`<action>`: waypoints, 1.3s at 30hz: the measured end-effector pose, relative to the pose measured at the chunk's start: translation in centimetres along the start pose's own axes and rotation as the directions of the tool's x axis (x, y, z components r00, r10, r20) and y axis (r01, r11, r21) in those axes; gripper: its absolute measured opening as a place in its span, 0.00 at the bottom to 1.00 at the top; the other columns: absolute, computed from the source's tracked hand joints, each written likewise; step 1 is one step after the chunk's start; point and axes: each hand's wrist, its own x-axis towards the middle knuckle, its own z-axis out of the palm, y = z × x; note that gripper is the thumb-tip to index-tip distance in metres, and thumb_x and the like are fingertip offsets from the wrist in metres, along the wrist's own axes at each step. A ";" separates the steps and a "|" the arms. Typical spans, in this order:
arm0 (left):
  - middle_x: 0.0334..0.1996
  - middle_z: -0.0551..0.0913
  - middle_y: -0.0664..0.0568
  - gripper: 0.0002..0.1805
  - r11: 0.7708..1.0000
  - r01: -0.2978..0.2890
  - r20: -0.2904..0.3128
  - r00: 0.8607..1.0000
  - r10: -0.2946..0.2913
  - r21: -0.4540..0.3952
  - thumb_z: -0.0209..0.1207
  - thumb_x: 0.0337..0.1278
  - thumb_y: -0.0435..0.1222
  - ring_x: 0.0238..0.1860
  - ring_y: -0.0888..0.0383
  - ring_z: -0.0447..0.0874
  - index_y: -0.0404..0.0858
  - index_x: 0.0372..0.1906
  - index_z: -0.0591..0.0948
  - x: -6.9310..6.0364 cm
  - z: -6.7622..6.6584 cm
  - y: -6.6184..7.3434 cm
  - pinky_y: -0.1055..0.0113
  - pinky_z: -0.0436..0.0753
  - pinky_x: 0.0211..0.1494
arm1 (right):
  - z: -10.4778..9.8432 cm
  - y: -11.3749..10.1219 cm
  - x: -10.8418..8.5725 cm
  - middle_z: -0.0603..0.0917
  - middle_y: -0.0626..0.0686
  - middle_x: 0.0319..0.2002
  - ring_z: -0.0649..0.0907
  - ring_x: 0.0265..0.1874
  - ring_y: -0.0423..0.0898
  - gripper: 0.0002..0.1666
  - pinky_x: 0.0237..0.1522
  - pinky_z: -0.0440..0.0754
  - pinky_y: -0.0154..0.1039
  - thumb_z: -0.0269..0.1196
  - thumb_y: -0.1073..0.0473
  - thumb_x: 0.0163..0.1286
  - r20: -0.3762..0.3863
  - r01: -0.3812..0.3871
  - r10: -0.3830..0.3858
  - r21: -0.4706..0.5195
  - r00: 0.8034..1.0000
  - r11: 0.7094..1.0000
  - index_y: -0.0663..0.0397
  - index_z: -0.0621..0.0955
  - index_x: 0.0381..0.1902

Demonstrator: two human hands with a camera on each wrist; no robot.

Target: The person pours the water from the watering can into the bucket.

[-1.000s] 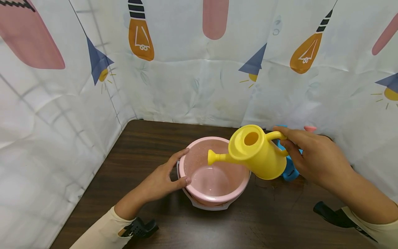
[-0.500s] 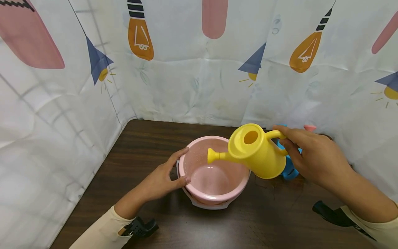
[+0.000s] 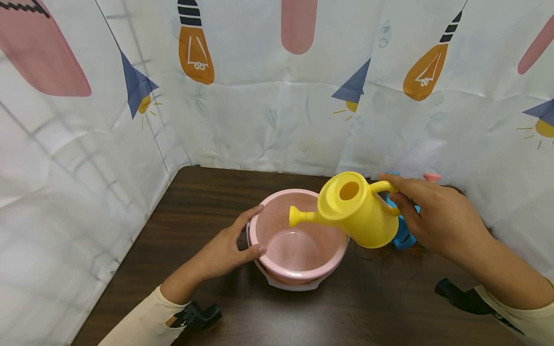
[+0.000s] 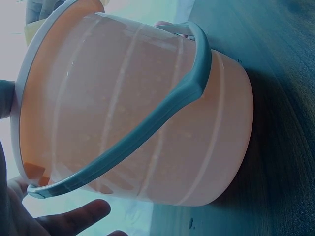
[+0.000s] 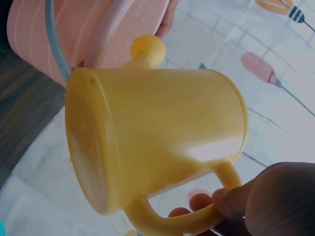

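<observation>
My right hand point(image 3: 446, 221) grips the handle of a yellow watering can point(image 3: 368, 221). The can tilts left, and its spout hangs over the opening of a pink bucket point(image 3: 298, 275). Drops cling to the can's underside in the right wrist view. On the left, my left hand point(image 3: 220, 252) holds the bucket's rim, with thumb and a finger over the edge. Other fingers point(image 4: 81, 216) of that hand extend outside the bucket in the left wrist view. The bucket stands upright, its grey handle point(image 4: 142, 132) folded down. Droplets and a small glint show inside it.
Behind the right hand stands a blue object point(image 3: 403, 235), mostly hidden, with a pink piece point(image 3: 432, 178) near it. Wet marks lie on the dark wooden table point(image 3: 368, 307) right of the bucket. A printed white curtain point(image 3: 259, 120) borders the table's back and left.
</observation>
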 end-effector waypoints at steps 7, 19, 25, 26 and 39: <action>0.71 0.71 0.43 0.47 1.000 0.005 0.001 1.000 -0.005 0.002 0.65 0.61 0.57 0.61 0.47 0.77 0.69 0.80 0.51 0.1 0.0 0.0 0.43 0.75 0.58 | 0.1 0.1 -0.1 0.90 0.58 0.43 0.71 0.12 0.39 0.30 0.16 0.69 0.40 0.72 0.71 0.60 0.002 -0.016 0.016 0.002 1.000 1.000 0.59 0.82 0.62; 0.71 0.71 0.43 0.47 1.000 0.002 -0.004 1.000 -0.002 0.002 0.64 0.61 0.57 0.61 0.47 0.77 0.68 0.80 0.52 0.2 0.1 -0.2 0.43 0.74 0.58 | 0.2 0.0 0.1 0.89 0.58 0.44 0.78 0.15 0.45 0.31 0.18 0.73 0.43 0.73 0.72 0.58 -0.010 -0.002 0.002 0.003 1.000 1.000 0.59 0.83 0.61; 0.71 0.71 0.44 0.47 1.000 0.014 -0.005 1.000 -0.014 -0.001 0.65 0.60 0.57 0.61 0.47 0.77 0.70 0.79 0.52 0.1 0.1 -0.1 0.43 0.74 0.59 | 0.1 0.0 0.2 0.89 0.58 0.45 0.80 0.17 0.47 0.31 0.19 0.75 0.46 0.73 0.71 0.58 -0.005 -0.005 0.005 0.000 1.000 1.000 0.58 0.83 0.61; 0.71 0.71 0.44 0.47 1.000 0.013 -0.005 1.000 -0.013 -0.001 0.65 0.60 0.57 0.61 0.47 0.77 0.70 0.79 0.52 0.1 0.1 -0.1 0.43 0.74 0.59 | 0.1 -0.1 0.2 0.89 0.58 0.45 0.81 0.18 0.48 0.31 0.19 0.75 0.47 0.74 0.71 0.58 -0.002 -0.008 0.008 -0.001 1.000 1.000 0.58 0.83 0.61; 0.71 0.71 0.44 0.47 1.000 0.022 0.002 1.000 -0.022 -0.013 0.64 0.61 0.58 0.62 0.48 0.76 0.71 0.79 0.51 0.0 0.1 -0.1 0.43 0.74 0.59 | 0.0 -0.2 0.4 0.89 0.59 0.47 0.83 0.20 0.50 0.30 0.20 0.76 0.48 0.73 0.70 0.60 0.021 -0.021 0.021 -0.003 1.000 1.000 0.58 0.83 0.61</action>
